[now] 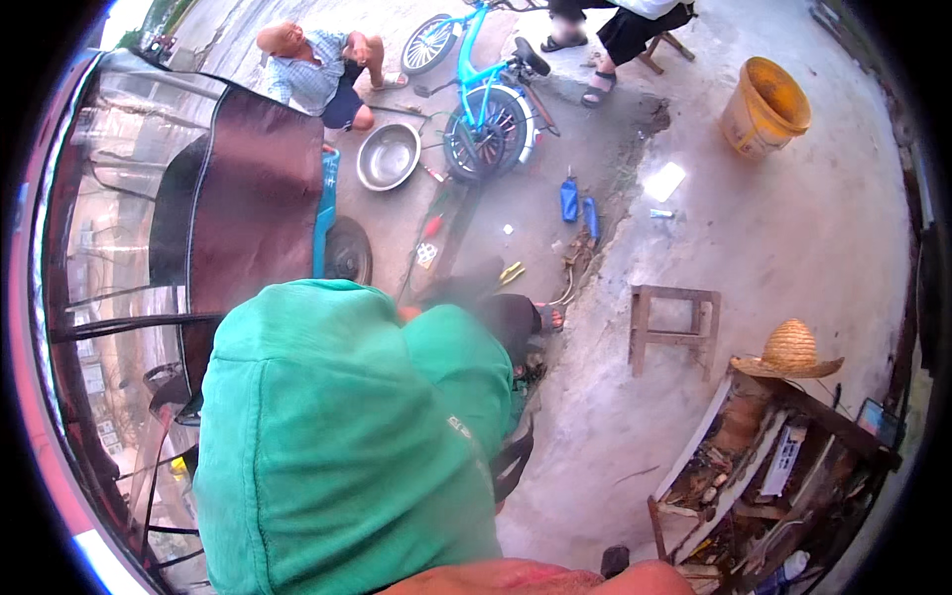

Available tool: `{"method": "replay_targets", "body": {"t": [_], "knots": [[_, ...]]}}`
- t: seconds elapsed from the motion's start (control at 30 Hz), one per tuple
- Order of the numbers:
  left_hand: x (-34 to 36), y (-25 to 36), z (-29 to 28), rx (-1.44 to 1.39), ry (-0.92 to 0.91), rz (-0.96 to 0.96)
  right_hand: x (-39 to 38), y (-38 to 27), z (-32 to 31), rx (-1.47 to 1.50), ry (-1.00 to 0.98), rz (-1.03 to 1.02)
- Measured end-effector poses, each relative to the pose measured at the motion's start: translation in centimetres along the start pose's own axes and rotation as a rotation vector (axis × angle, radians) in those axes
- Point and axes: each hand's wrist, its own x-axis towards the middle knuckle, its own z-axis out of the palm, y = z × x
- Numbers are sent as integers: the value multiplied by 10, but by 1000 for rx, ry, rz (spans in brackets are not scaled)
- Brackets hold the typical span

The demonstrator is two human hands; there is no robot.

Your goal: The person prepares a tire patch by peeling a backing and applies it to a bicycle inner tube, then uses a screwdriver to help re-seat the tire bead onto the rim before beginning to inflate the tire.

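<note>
Green cloth of a shirt fills the lower left and middle and hides what lies behind it. Neither of my hands can be made out. A blurred strip of bare skin crosses the lower edge; which body part it is, I cannot tell. A small patch of skin shows past the green cloth, its fingers not visible. Beyond the cloth, a dark trouser leg ends in a sandalled foot. Close to that leg, pliers with yellow-green handles lie on the ground. A red object lies farther off.
A blue bicycle stands ahead, beside a metal basin and a crouching person. Another person's legs show beyond. Rightward are a yellow bucket, wooden stool and straw hat on a cluttered cabinet. A covered vehicle stands left.
</note>
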Motion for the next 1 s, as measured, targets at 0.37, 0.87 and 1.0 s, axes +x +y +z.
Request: {"method": "replay_targets", "body": {"t": [0.37, 0.87, 1.0], "knots": [[-50, -74, 80, -197, 78, -56, -19, 67, -12, -241, -56, -46], [24, -212, 130, -387, 168, 128, 19, -37, 33, -150, 4, -172], [24, -167, 64, -441, 183, 215, 64, -96, 60, -382, 27, -580]]}}
